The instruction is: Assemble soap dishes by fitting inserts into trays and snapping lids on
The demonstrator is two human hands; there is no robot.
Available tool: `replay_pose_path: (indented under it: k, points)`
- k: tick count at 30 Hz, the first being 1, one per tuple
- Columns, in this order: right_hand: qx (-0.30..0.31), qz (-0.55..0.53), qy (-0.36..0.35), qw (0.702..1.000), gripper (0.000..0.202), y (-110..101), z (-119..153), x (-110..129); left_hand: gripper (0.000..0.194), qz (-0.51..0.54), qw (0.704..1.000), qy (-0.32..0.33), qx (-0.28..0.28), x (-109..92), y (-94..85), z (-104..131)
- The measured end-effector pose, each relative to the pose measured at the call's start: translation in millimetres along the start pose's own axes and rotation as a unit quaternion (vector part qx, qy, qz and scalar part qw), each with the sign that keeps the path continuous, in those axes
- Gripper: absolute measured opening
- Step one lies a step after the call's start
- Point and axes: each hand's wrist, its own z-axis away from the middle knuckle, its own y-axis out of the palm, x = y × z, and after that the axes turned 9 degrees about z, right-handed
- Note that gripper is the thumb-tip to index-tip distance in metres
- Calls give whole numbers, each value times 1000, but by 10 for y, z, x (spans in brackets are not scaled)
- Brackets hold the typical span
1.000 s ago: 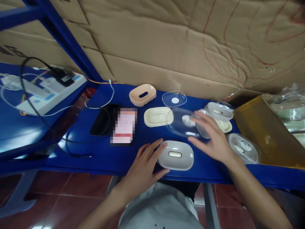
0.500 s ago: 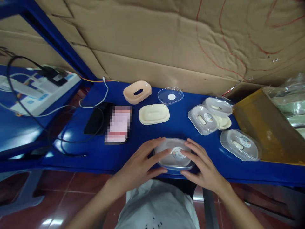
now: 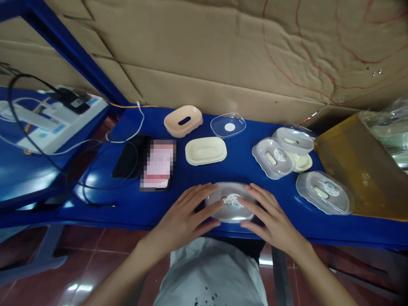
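Grey dish (image 3: 230, 214): at near edge of table (image 3: 242, 165), clear lid (image 3: 231, 189) over it, sticker (image 3: 235, 201) up.
Left hand (image 3: 186, 216), right hand (image 3: 274, 217): grip spread, not wrapped; fingertips (image 3: 216, 207) on lid's two ends.
Lid fit: best pressed evenly, I judge, both ends together, rim checked round.
Cream tray (image 3: 205, 151): beyond; peach dish (image 3: 172, 124) behind it, leftward.

My left grip (image 3: 183, 214) and right grip (image 3: 271, 217) face each other below centre, fingers (image 3: 208, 211) spread. My forearms (image 3: 127, 263) slant in from the bottom edge.
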Motion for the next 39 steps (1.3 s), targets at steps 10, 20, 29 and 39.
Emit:
replay_pose_path:
  k: [10,20,29,39]
  points:
    - [-14,41,4,999,59,41,33,38,41,-26,999,-9,38,-12,-10,-23]
    - [-124,257,157,945,49,33,-67,86,48,-162,972,-159,64,240,-76,-420]
    - [-113,302,214,922,41,79,-884,-255,33,-113,986,-109,61,-211,69,90]
    - [25,281,56,958,52,339,-1789,-513,32,-47,996,-72,22,-422,110,198]
